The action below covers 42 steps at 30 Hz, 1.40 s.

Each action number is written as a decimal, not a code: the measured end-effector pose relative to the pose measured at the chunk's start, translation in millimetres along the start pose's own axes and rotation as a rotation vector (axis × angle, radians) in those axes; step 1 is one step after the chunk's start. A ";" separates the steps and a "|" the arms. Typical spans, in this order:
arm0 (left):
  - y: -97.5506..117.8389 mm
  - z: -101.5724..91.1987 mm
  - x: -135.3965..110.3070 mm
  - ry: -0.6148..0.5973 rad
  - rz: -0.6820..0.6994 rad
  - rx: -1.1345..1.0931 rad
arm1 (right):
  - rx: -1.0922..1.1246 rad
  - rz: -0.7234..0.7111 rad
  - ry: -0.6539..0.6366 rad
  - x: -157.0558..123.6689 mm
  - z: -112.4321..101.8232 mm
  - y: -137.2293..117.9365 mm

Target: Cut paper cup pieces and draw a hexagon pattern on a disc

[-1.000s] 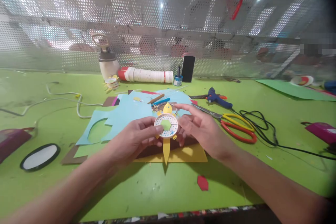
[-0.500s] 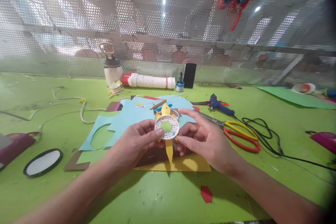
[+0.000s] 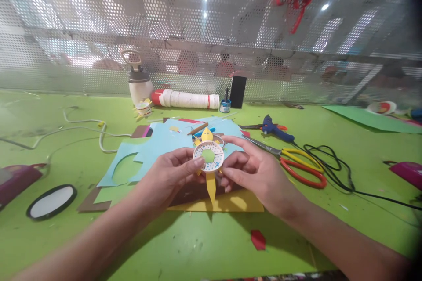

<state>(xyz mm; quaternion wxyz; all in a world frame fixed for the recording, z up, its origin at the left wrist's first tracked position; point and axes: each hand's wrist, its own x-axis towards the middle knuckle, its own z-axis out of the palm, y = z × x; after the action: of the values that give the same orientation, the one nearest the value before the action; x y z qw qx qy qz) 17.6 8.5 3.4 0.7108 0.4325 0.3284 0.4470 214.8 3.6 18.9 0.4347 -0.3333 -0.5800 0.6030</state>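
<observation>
Since a second ago the right hand's fingers have drawn in from a loose spread onto the craft's edge. At far left a black-rimmed oval (image 3: 52,202) lies on the green counter (image 3: 198,246), with a white cable (image 3: 82,129) behind it. The left hand (image 3: 168,175) pinches the left rim of the paper turtle (image 3: 208,156) between thumb and fingers. The turtle is a dotted white disc with a green centre (yellow head up, yellow tail down), held just above the blue paper sheet (image 3: 148,147). The right hand (image 3: 260,173) grips the right rim with its fingertips, half closed. Yellow-and-red scissors (image 3: 298,167) and a blue glue gun (image 3: 275,126) lie to the right.
</observation>
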 end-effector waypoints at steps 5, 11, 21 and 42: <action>-0.6 -0.1 1.0 0.019 0.035 0.020 | -0.022 0.005 0.028 0.1 1.4 -1.0; -2.3 -0.9 3.2 0.072 0.009 0.024 | -0.055 -0.005 0.036 -0.5 2.7 -0.8; -1.1 -0.1 3.6 0.062 -0.054 -0.050 | -0.060 -0.005 0.034 -0.4 3.0 -1.9; -3.3 -1.7 1.8 -0.015 -0.028 0.067 | -0.121 0.018 0.049 -1.0 5.3 -1.7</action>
<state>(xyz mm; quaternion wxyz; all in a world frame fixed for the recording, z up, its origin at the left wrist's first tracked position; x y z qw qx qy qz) 18.0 10.0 -0.5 0.7047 0.4547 0.3438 0.4224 210.6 0.5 21.0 0.4225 -0.3786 -0.6017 0.5623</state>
